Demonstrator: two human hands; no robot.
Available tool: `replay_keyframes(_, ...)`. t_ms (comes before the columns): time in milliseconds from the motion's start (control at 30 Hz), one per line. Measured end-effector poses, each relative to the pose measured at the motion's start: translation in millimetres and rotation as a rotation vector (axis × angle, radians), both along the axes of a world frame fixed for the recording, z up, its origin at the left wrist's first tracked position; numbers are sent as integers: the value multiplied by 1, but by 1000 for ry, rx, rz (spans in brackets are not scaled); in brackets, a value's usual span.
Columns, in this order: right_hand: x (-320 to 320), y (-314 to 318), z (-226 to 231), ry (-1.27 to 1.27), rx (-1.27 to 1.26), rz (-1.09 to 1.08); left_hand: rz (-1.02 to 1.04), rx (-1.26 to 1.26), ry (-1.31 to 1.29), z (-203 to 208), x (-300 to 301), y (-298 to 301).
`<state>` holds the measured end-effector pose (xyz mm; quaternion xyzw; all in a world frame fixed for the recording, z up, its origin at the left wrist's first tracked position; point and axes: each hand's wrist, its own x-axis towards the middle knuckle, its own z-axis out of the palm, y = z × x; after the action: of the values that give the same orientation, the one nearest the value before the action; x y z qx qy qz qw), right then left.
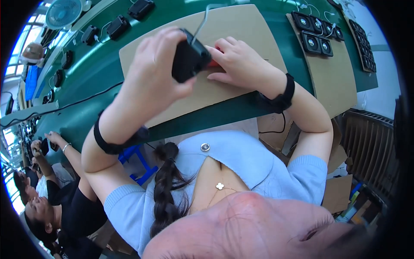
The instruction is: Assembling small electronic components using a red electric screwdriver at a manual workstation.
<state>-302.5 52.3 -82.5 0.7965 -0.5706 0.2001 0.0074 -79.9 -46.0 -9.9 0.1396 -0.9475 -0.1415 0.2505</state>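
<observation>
My left hand [153, 64] is raised and closed around a black box-shaped speaker unit [189, 58], tilted in the air. A pale cable [202, 23] runs upward from the unit. Beside it on the right, my right hand [239, 64] is closed, fingers curled and thumb stretched toward the unit. Between that thumb and index finger shows a small part of a red object [213, 63], mostly hidden, so its kind cannot be told. Under both hands lies a brown cardboard sheet [254, 26] on the green table [172, 127].
More speakers [317, 36] with white cables sit on a cardboard sheet at the right; another dark batch [363, 45] lies beyond. Several black units [117, 26] line the far left, near a fan [64, 13]. A black cable [64, 105] crosses the table. Co-workers [64, 207] sit at left.
</observation>
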Motion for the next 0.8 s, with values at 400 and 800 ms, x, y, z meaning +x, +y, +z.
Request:
replay_keyframes(400, -45, -60, 58, -730, 2, -355, 40, 231, -87, -94, 43, -11)
replay_keyframes(800, 85, -62, 81, -1236, -240, 4, 102, 150, -7, -106, 66, -6)
